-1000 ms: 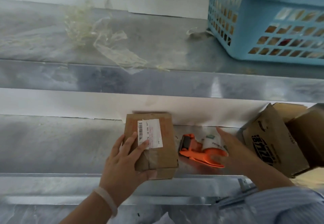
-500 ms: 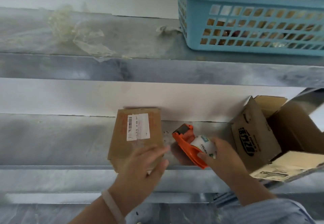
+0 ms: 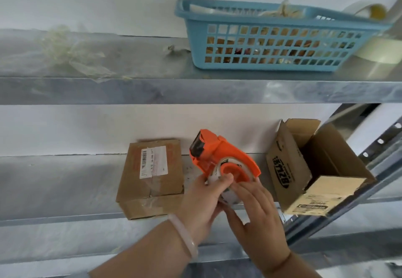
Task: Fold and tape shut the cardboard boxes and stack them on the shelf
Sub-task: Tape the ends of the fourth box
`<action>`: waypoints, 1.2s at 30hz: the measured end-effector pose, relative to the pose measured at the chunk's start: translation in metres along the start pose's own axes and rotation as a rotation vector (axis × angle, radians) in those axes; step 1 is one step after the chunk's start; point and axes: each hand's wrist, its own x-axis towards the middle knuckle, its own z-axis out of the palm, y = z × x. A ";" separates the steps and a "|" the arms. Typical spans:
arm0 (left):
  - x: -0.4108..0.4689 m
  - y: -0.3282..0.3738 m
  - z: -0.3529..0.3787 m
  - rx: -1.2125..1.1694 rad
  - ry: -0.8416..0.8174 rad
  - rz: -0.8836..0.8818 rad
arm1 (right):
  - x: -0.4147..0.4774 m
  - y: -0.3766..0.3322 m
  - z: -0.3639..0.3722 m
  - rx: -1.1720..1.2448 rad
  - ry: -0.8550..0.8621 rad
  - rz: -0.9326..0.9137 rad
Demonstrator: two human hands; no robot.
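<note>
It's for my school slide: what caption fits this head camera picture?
Left hand and right hand hold an orange tape dispenser between a taped box and an open box.

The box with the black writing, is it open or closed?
Open. The printed box has its flaps spread apart, and its dark inside shows. Whether it holds anything, I cannot tell.

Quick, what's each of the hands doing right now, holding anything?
The left hand grips the orange tape dispenser, thumb on its roll.
The right hand holds the same dispenser from the other side.
</note>
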 end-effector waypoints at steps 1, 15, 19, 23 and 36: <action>0.000 0.002 -0.004 0.058 0.005 0.027 | -0.001 -0.001 -0.004 0.054 -0.033 0.014; -0.015 0.021 -0.052 -0.026 -0.270 -0.066 | 0.051 -0.004 -0.027 1.462 -0.405 1.171; -0.017 0.020 -0.063 -0.113 -0.326 -0.078 | 0.044 -0.012 -0.018 1.682 -0.411 1.099; -0.017 0.016 -0.073 -0.143 -0.338 -0.069 | 0.049 -0.022 -0.015 1.768 -0.324 1.026; -0.012 0.049 -0.103 -0.134 -0.054 -0.050 | 0.070 -0.027 -0.035 1.272 -0.675 0.670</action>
